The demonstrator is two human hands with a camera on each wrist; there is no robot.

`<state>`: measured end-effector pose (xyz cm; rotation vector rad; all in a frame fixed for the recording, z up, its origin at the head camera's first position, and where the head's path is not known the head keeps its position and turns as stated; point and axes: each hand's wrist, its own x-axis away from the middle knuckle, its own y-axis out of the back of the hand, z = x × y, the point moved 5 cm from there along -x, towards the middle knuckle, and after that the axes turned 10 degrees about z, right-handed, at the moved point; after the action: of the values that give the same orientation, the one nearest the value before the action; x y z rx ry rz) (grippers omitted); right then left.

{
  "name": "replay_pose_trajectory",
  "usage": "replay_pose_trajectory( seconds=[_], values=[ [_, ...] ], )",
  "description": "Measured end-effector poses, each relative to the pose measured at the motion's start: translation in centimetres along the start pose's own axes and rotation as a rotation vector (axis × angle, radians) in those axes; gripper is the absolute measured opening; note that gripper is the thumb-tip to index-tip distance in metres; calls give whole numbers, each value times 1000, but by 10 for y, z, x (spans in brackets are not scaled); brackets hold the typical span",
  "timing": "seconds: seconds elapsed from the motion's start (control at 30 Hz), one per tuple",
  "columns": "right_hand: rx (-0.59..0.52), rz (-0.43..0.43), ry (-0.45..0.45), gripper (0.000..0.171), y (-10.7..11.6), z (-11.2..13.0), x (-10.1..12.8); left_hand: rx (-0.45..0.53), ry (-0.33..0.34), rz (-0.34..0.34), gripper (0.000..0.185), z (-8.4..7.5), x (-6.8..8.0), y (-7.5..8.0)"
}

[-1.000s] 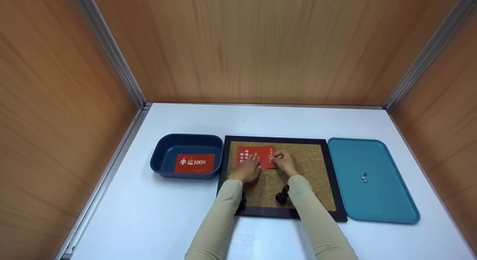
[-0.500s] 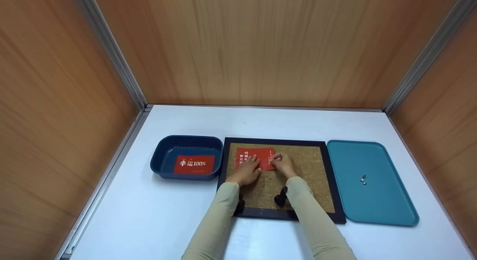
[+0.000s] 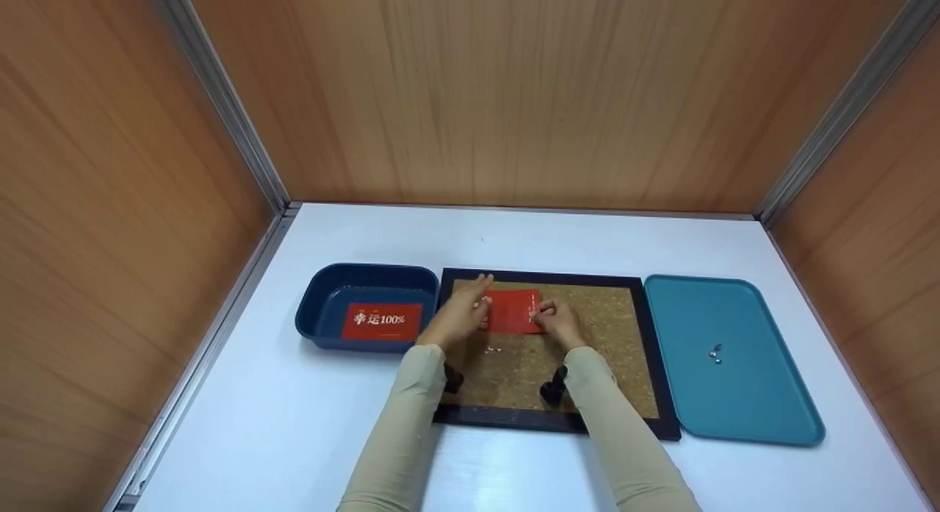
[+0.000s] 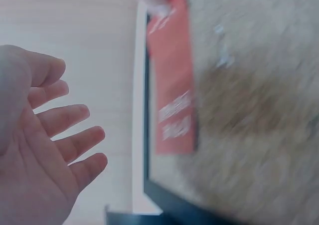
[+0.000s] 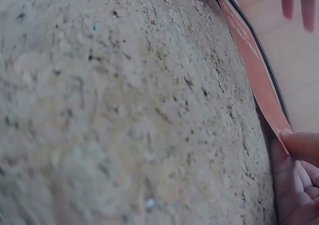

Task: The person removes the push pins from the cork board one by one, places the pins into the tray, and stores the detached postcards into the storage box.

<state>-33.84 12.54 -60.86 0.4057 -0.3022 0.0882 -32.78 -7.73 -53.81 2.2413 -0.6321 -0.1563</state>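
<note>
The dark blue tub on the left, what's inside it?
Inside the dark blue tub lies one red card with white writing that ends in 100%. It lies flat on the bottom. Whatever may be under the card is covered, so that cannot be seen.

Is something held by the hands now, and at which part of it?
The right hand pinches the red card at its right edge, on the cork board. The left hand is open and holds nothing.
</note>
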Motion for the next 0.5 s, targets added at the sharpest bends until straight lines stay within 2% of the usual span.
replay_pose_trajectory(
  seconds=[0.1, 0.37, 0.5],
  values=[
    [-9, -2, 5, 18, -1, 1, 0, 14, 6, -42, 50, 4, 9, 18],
    [-18, -10, 4, 16, -2, -1, -1, -6, -17, -213, 47, 25, 33, 62],
    [-23, -16, -3, 16, 1, -4, -3, 26, -2, -259, 46, 41, 47, 79]
  ],
)
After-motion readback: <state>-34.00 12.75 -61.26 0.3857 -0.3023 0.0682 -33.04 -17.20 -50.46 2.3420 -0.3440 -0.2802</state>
